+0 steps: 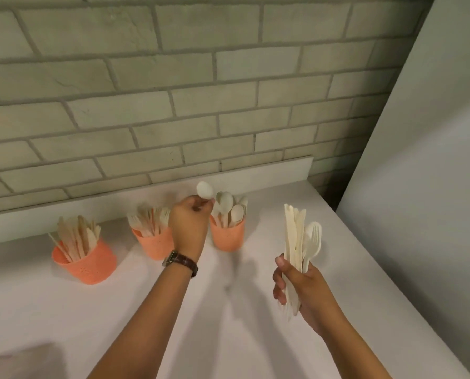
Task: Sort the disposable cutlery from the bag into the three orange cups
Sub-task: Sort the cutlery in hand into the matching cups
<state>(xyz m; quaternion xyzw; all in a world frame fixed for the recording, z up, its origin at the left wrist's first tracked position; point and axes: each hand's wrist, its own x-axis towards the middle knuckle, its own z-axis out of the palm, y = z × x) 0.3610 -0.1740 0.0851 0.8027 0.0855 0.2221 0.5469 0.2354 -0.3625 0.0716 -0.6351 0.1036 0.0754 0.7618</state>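
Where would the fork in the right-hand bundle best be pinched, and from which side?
Grip the fork at its neck just under the tines, probably coming from above on the camera side. Its handle is buried in the right hand, and taller knives stand close on its left, so only the top is exposed. A spoon lies right behind it, so pinch the edges.
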